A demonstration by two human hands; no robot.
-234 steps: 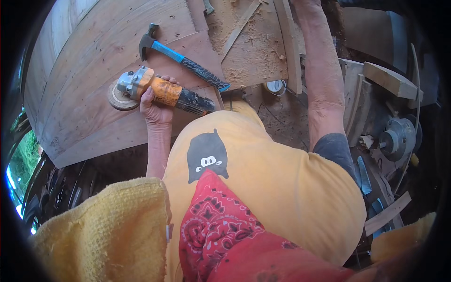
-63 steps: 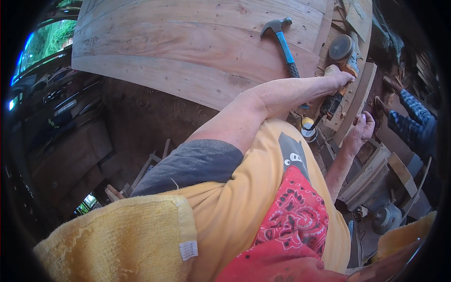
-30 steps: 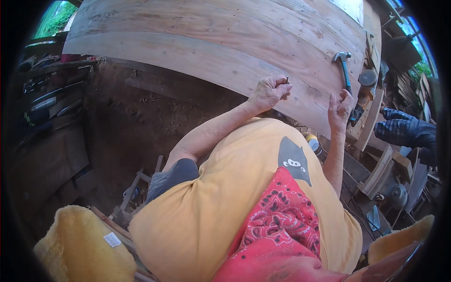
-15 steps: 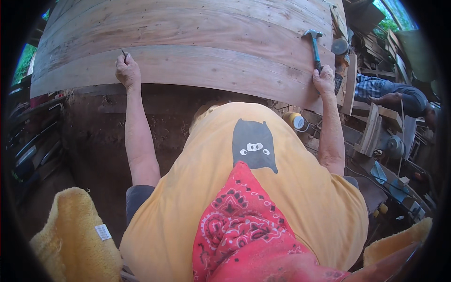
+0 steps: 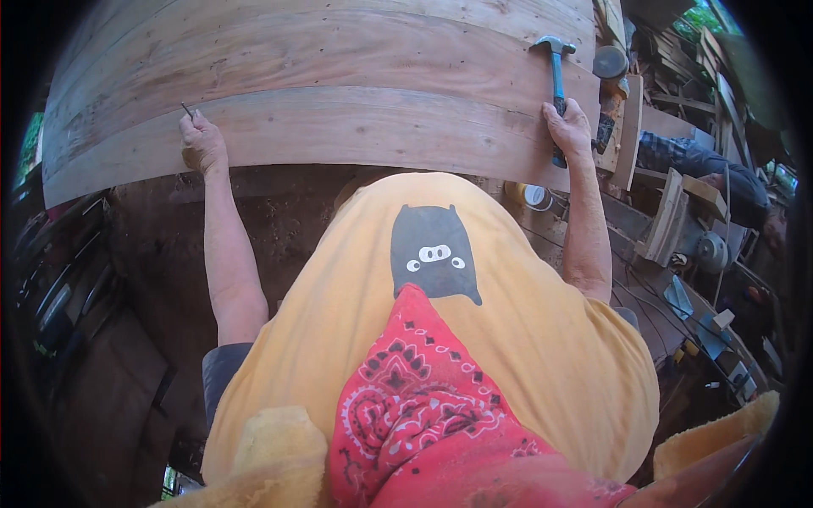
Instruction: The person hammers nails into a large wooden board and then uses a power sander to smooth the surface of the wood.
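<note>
A broad wooden panel of joined planks spreads out before me. Over its front left part, my left hand is closed in a pinch on a thin dark nail-like rod, whose tip sticks out past the fingers. Near the panel's right end lies a claw hammer with a blue shaft and black grip, its head pointing away from me. My right hand is closed at the black grip, thumb on its left side; the grip's end shows below the thumb.
Beyond the panel's right end are a round grey lid-like thing and upright wooden boards. Another person is at the far right among scrap wood. A yellow container with a white lid stands below the panel's front edge.
My view has shifted slightly, so the panel sits a little differently. My right hand has moved slightly left over the hammer's grip, more of which now shows. The left hand still pinches the rod.
</note>
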